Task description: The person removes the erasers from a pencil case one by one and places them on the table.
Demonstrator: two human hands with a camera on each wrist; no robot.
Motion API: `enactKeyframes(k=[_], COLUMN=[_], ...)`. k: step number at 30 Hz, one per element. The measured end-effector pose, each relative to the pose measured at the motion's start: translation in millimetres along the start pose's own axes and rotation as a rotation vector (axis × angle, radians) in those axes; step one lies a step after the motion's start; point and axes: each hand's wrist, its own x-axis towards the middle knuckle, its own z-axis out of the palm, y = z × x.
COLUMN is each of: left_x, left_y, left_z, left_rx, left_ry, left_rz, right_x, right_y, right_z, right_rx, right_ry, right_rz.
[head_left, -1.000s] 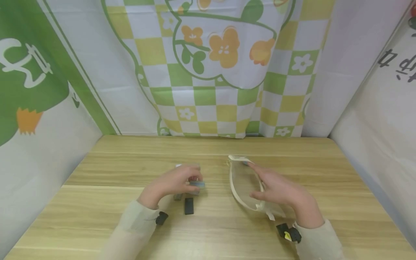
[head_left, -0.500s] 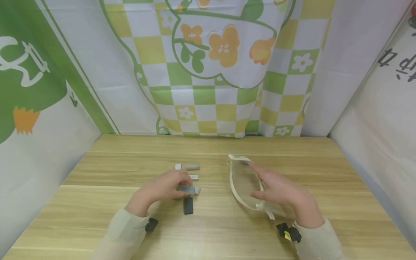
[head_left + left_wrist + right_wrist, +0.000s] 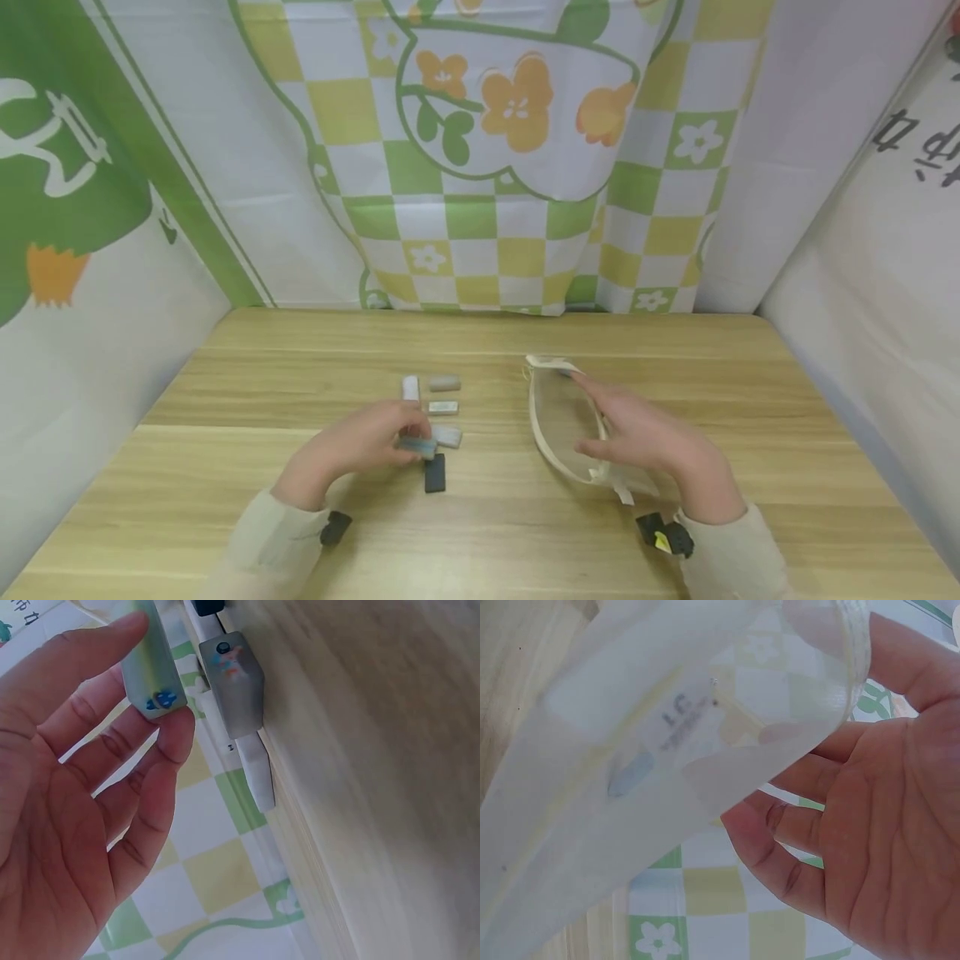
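My left hand (image 3: 367, 435) pinches a translucent pale blue eraser-like block (image 3: 418, 447) between thumb and fingers. Up close in the left wrist view, this block (image 3: 154, 675) has a yellow stripe and a dark blue mark. Below it lie a black block (image 3: 435, 473) and a whitish block (image 3: 448, 437). My right hand (image 3: 645, 429) is spread at the mouth of a sheer mesh pouch (image 3: 562, 417) with a cream rim, its thumb and forefinger apart. Through the mesh in the right wrist view shows a bluish oblong (image 3: 632, 774); parts of the fingers are behind the mesh.
Farther back on the wooden table (image 3: 300, 517) lie a white block (image 3: 410, 388), a grey-beige block (image 3: 445, 382) and a small labelled block (image 3: 443, 407). A patterned curtain (image 3: 495, 250) hangs behind the table's far edge.
My left hand has drawn left and slightly nearer with the pale blue block, uncovering the blocks behind it. My right hand and the pouch have stayed nearly still.
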Motion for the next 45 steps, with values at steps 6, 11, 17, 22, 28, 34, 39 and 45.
enactKeyframes(k=[6,11,17,22,28,34,39,45], left_x=[-5.4,-8.2,-10.9,-14.4,-19.4,-21.3,-23.1,-26.0], left_y=[0.4,1.2,1.6,0.3,1.5,0.2,-0.9,-1.2], left_z=[0.5,2.5,3.2,4.9,3.5,4.3,5.3,6.4], left_rx=[0.001,0.004,-0.014,-0.021,-0.044,-0.052,-0.043,-0.018], left_ry=[0.003,-0.01,-0.018,-0.019,-0.029,-0.026,-0.031,-0.033], left_rz=[0.001,-0.016,-0.026,-0.016,-0.039,-0.028,-0.029,-0.029], right_x=[1.1,-0.3,-1.7,-2.4,-3.8,-4.3,-5.4,-7.5], right_y=[0.6,0.6,1.0,0.6,-0.8,0.1,1.5,2.8], right_z=[-0.3,-1.1,-2.7,-4.0,-5.3,-6.4,-7.1,-8.4], right_rx=[0.002,-0.009,-0.013,-0.013,-0.026,-0.011,0.011,0.01], right_ry=[-0.003,0.009,0.02,0.029,0.039,0.041,0.038,0.047], right_rz=[-0.005,-0.011,-0.004,-0.023,-0.04,-0.047,-0.038,-0.026])
